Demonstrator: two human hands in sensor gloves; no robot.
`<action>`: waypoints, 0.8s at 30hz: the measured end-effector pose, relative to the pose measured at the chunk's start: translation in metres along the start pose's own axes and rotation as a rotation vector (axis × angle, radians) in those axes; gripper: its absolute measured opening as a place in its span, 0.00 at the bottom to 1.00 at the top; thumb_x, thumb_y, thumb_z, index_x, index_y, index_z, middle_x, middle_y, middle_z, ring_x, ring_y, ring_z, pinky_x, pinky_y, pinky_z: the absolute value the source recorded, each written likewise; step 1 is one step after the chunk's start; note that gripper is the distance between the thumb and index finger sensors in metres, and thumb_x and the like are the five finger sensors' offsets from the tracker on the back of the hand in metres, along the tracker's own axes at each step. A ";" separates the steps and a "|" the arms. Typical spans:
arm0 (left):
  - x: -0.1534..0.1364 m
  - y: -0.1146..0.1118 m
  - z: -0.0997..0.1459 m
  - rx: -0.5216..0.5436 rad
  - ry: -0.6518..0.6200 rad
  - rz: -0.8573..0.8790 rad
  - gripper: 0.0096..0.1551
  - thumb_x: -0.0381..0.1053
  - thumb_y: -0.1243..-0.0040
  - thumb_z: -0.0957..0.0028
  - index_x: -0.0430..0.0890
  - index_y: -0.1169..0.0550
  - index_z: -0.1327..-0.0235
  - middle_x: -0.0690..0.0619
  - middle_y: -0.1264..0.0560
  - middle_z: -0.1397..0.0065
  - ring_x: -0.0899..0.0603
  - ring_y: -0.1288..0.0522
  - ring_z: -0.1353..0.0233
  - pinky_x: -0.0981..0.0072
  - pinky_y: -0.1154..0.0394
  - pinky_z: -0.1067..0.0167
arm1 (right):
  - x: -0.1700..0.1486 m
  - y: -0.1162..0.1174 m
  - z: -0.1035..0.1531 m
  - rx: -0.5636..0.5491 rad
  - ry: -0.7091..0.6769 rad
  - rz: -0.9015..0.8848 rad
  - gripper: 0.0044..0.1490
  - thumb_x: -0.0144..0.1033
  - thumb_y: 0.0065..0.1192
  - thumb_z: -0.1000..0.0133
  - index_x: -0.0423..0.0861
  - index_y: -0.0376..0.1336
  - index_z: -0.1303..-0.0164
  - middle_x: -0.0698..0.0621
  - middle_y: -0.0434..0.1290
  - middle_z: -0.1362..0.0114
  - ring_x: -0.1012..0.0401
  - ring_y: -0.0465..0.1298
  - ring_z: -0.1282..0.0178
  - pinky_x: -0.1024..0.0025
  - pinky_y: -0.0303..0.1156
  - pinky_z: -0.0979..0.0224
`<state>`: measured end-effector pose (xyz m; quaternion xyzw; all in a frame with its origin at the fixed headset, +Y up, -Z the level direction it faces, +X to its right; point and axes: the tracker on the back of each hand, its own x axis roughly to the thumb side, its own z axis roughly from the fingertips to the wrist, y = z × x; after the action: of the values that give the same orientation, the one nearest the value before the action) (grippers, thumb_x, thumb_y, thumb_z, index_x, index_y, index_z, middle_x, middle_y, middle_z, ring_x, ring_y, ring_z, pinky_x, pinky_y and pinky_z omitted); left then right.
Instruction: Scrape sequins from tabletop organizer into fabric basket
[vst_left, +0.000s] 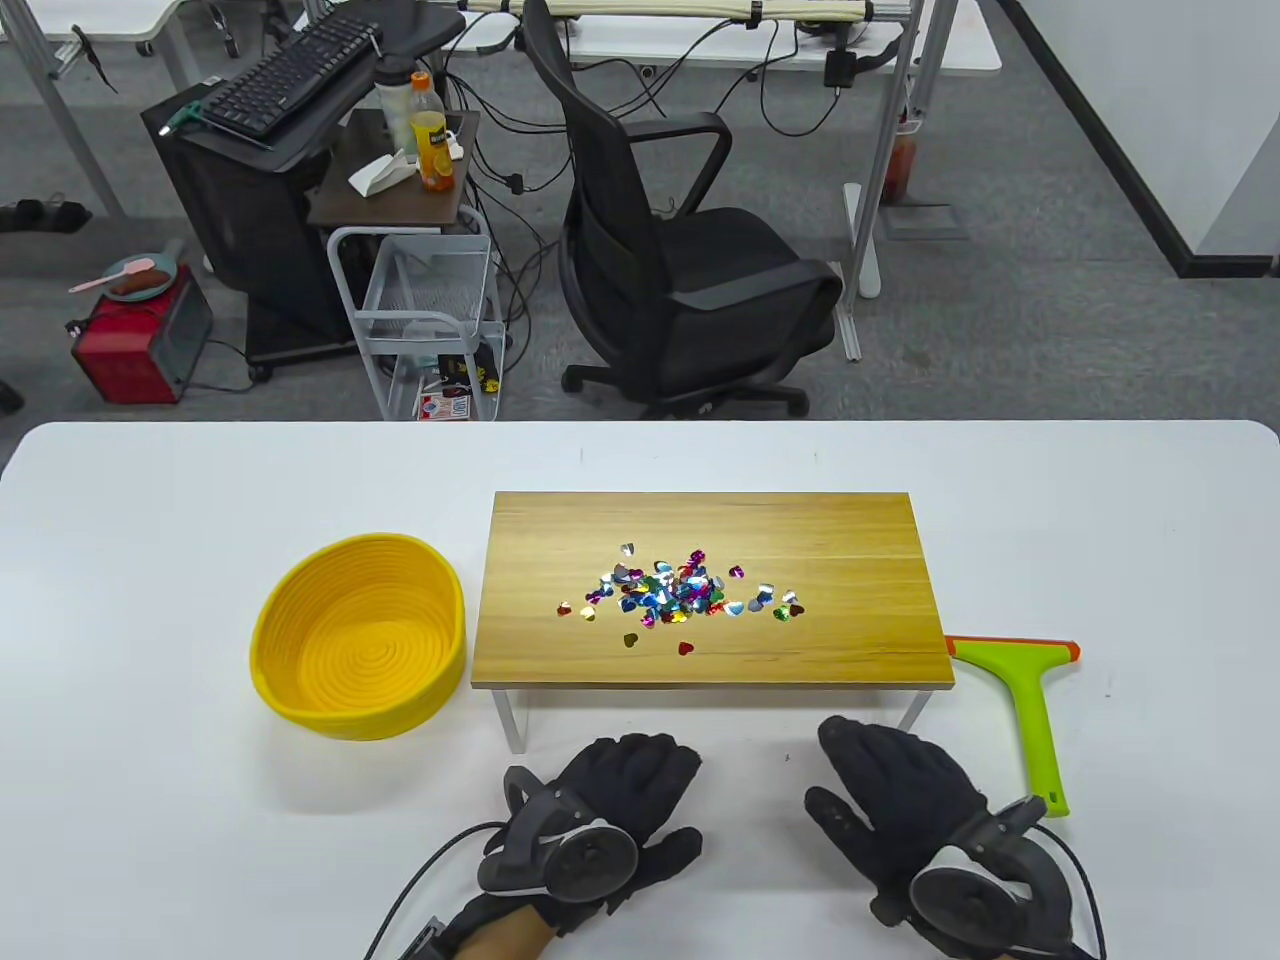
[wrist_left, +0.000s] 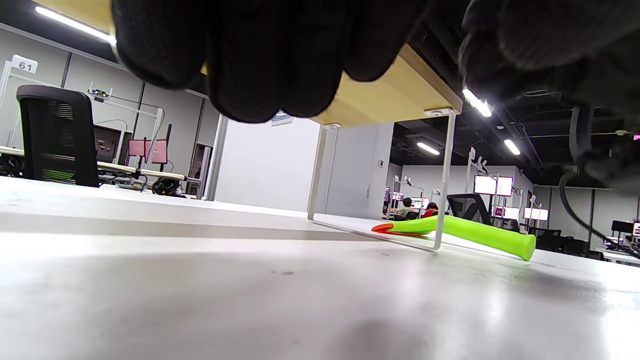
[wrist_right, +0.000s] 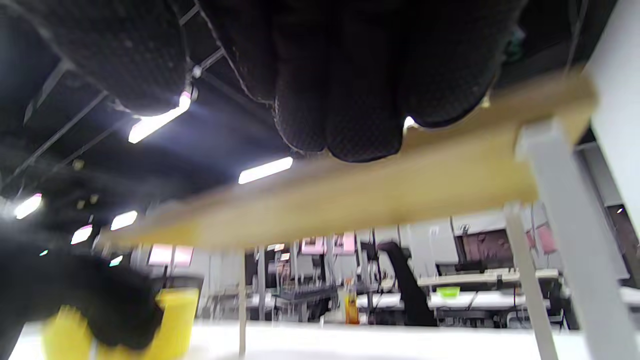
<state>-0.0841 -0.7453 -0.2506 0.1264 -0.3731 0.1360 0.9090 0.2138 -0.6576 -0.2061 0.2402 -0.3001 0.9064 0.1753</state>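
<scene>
A wooden tabletop organizer on white legs stands mid-table, with a pile of coloured heart sequins on its top. A yellow fabric basket sits just left of it and shows blurred in the right wrist view. A green scraper with an orange edge lies to the right of the organizer, also in the left wrist view. My left hand lies flat and empty on the table in front of the organizer. My right hand lies open and empty, left of the scraper's handle.
The white table stretches wide on both sides. Beyond its far edge stand a black office chair, a wire cart and a desk stand with a keyboard.
</scene>
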 end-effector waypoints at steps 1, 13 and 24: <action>0.000 0.000 0.000 0.003 0.002 0.001 0.44 0.75 0.45 0.55 0.47 0.28 0.34 0.42 0.24 0.29 0.34 0.22 0.35 0.37 0.25 0.39 | -0.002 -0.009 -0.003 -0.024 0.018 0.008 0.40 0.55 0.69 0.39 0.42 0.62 0.25 0.42 0.76 0.29 0.44 0.81 0.36 0.46 0.75 0.34; 0.001 0.002 0.001 0.017 0.002 -0.005 0.44 0.75 0.45 0.55 0.47 0.28 0.35 0.42 0.23 0.31 0.34 0.21 0.37 0.38 0.25 0.40 | -0.093 -0.040 -0.028 0.114 0.545 0.276 0.41 0.51 0.70 0.37 0.38 0.60 0.23 0.38 0.75 0.28 0.41 0.80 0.36 0.44 0.74 0.34; 0.001 0.001 0.000 0.016 0.006 0.001 0.44 0.75 0.45 0.55 0.47 0.27 0.35 0.42 0.22 0.31 0.35 0.20 0.37 0.38 0.25 0.40 | -0.169 0.027 -0.013 0.589 0.908 0.439 0.50 0.59 0.72 0.41 0.36 0.59 0.23 0.36 0.75 0.29 0.40 0.82 0.40 0.44 0.76 0.38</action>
<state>-0.0838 -0.7446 -0.2497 0.1330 -0.3691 0.1397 0.9091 0.3361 -0.6998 -0.3190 -0.2015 0.0269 0.9789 0.0204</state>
